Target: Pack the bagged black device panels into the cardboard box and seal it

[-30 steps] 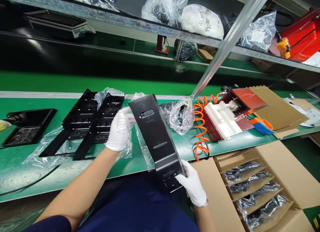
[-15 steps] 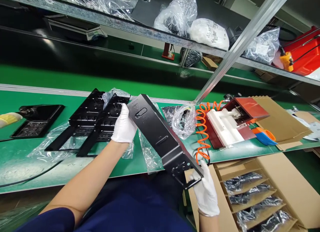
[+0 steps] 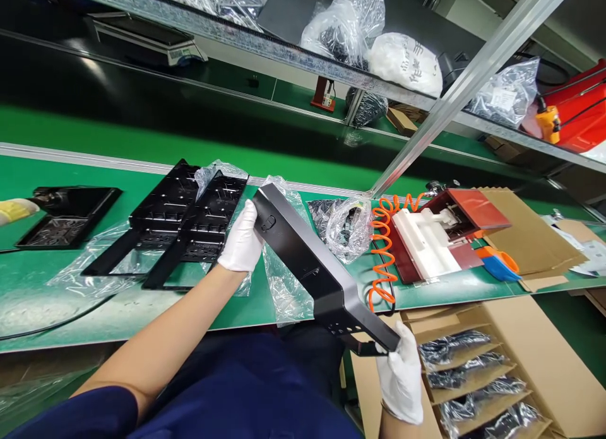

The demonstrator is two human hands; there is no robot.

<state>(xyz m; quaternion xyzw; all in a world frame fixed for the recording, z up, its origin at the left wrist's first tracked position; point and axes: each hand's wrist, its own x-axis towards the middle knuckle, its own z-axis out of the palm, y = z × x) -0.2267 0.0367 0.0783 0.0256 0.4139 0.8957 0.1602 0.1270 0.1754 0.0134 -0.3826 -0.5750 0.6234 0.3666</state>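
I hold a long black metal panel [image 3: 312, 272] slantwise above the green bench [image 3: 156, 306]. My left hand [image 3: 241, 240], in a white glove, grips its far upper end. My right hand [image 3: 402, 376], also gloved, grips its near lower end, over the corner of a cardboard box [image 3: 534, 338]. The panel is tilted on edge, so I see mostly its side. A clear plastic bag [image 3: 284, 287] lies on the bench right under it.
Two black plastic trays [image 3: 184, 218] lie on plastic film at the left, another black tray [image 3: 61, 215] further left beside a yellow-gloved hand [image 3: 14, 210]. An orange coiled hose [image 3: 383, 250], a red-and-white fixture [image 3: 440, 231] and bagged parts in the box stand at the right.
The panel has swung from facing me flat to tilted on its edge. Its lower end and my right hand moved right and down, over the box corner.
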